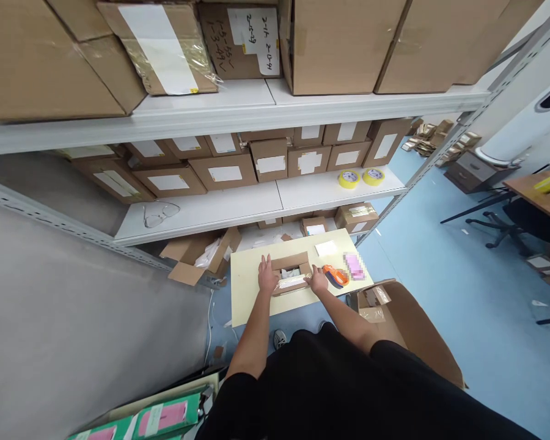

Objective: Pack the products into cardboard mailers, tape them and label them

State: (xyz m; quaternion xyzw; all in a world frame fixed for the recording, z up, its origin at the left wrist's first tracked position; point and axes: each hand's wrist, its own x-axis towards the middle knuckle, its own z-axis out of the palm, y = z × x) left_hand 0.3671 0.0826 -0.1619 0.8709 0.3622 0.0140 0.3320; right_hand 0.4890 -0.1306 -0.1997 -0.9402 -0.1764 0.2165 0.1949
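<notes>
A small cardboard box (293,261) with its top open sits on a pale yellow board (252,305). Something grey and white shows inside it, too small to make out. Across its near flap runs a white label (292,282) under clear tape. My left hand (267,276) lies along the box's left side, fingers stretched out and touching the cardboard. At the right near corner, my right hand (318,281) has its fingers bent round the box's edge. Just right of that hand lies an orange tape dispenser (337,275). A white paper (326,248) rests behind it.
Metal shelving (238,208) stacked with labelled boxes rises in front, with yellow tape rolls (349,178) and glasses (161,214) on it. An open carton (197,256) stands at left, a large one (421,324) at right. A pixelated pink item (354,266) lies on the board.
</notes>
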